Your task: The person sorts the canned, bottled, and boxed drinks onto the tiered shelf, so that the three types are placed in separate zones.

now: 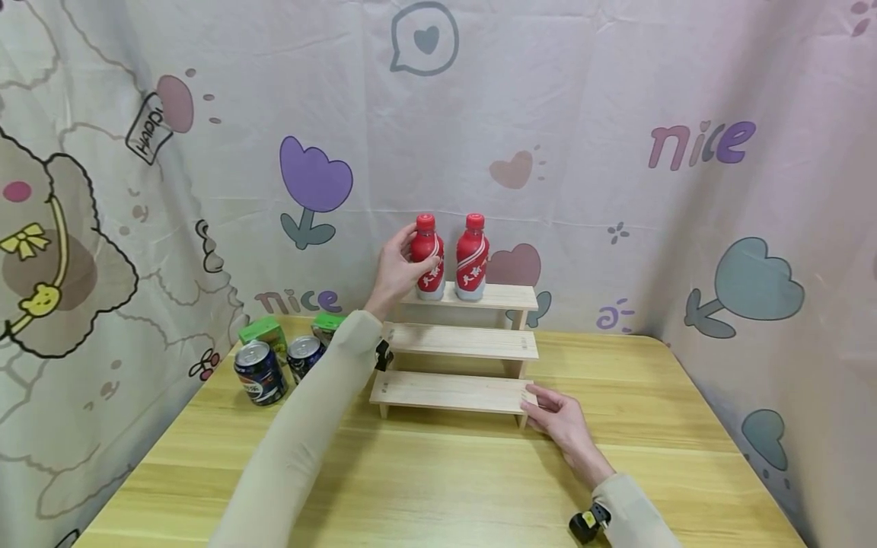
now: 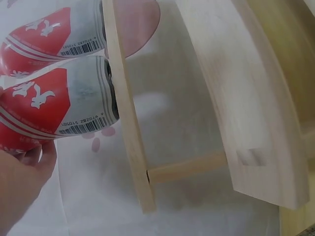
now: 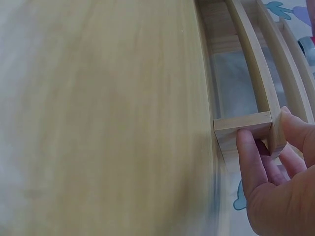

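The left hand [image 1: 396,270] grips a bottle [image 1: 428,247] near the top shelf [image 1: 507,295]'s left edge; a second bottle [image 1: 472,259] stands just beside it. The right hand [image 1: 563,425] pinches the bottom shelf [image 1: 448,391]'s right edge.

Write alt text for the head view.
A person's left hand grips one of two red bottles on the top tier of a three-tier wooden stand, and the right hand holds the bottom tier. Two cans and green packs stand at left on the table.
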The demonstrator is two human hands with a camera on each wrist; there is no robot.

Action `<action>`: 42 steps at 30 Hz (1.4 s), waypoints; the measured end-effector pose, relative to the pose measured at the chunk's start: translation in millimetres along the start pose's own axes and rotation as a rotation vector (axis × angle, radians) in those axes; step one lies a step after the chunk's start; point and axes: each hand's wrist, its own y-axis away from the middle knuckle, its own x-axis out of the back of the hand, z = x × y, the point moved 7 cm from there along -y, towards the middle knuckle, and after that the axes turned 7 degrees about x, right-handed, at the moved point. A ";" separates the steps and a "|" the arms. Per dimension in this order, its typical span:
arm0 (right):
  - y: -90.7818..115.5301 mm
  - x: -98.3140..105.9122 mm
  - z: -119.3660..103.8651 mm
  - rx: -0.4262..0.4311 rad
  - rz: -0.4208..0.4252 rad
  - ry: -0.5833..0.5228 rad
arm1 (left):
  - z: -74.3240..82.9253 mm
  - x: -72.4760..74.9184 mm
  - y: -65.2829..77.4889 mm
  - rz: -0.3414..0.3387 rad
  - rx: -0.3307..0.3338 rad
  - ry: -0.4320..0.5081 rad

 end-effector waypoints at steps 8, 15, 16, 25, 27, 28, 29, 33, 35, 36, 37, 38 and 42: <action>-0.1 0.1 -0.4 0.003 0.001 -0.001 | -2.6 -7.3 -9.0 -0.069 0.059 0.018; -1.7 0.4 0.6 0.002 -0.001 0.007 | -1.0 -11.5 -14.1 -0.120 0.065 -0.027; -2.0 0.3 0.7 0.004 -0.003 0.011 | -0.9 -11.9 -14.3 -0.124 0.066 -0.028; -3.8 0.6 3.6 -0.001 0.001 0.001 | 0.7 -15.6 -13.6 -0.146 0.073 -0.021; -3.4 0.8 3.4 -0.001 0.002 -0.003 | 0.9 -16.3 -13.7 -0.147 0.078 -0.022; -3.0 1.0 3.3 -0.002 0.003 -0.005 | 0.8 -16.7 -13.8 -0.149 0.080 -0.023; -2.7 1.2 3.1 0.003 0.001 -0.004 | 0.7 -17.0 -13.9 -0.152 0.081 -0.022; -1.5 1.7 2.4 0.008 0.000 -0.008 | 0.6 -17.9 -13.9 -0.160 0.081 -0.015; -1.2 1.8 2.2 0.008 0.000 -0.010 | 0.4 -18.1 -13.9 -0.165 0.081 -0.010; -1.0 2.0 2.2 0.002 0.004 -0.014 | 0.4 -18.2 -13.9 -0.167 0.082 -0.009; -0.9 1.9 1.8 0.006 0.001 -0.010 | 0.2 -18.3 -13.7 -0.169 0.085 -0.011; -0.8 1.9 1.9 0.003 0.001 -0.008 | 0.3 -18.3 -13.5 -0.172 0.085 -0.011; -0.3 0.7 0.5 0.004 -0.004 -0.008 | 0.9 -17.4 -12.4 -0.178 0.092 -0.014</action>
